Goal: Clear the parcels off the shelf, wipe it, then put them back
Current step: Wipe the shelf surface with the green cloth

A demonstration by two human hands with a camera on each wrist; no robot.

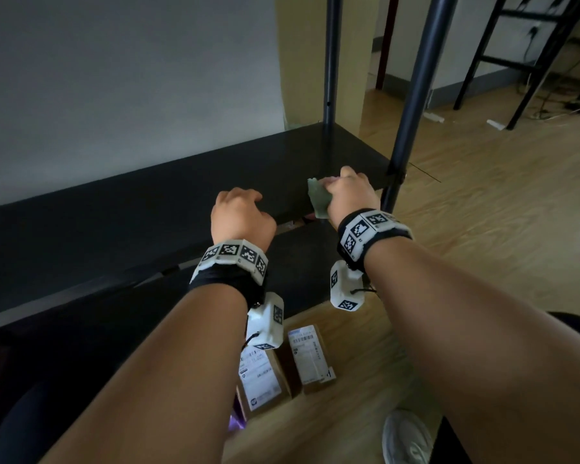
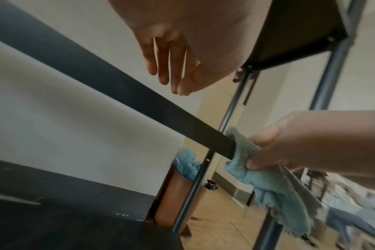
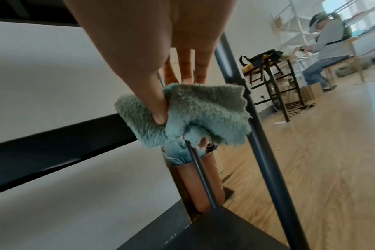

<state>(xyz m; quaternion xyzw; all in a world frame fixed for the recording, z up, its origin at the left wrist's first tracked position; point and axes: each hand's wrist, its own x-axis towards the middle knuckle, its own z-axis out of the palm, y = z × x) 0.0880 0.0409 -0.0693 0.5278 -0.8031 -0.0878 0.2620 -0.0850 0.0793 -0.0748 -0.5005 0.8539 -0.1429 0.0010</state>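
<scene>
Pale wall (image 1: 114, 78), wood floor (image 1: 499, 212) (glossy), dark ladder frame (image 1: 503, 58)

Brown bin (image 3: 200, 182) behind post; seated person (image 3: 325, 44) at far table; wood floor (image 1: 503, 209).

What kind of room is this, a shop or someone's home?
Probably a workroom or lab, not a home: bare metal shelf, labelled parcels on the wood floor, and another person working at a bench behind.
</scene>
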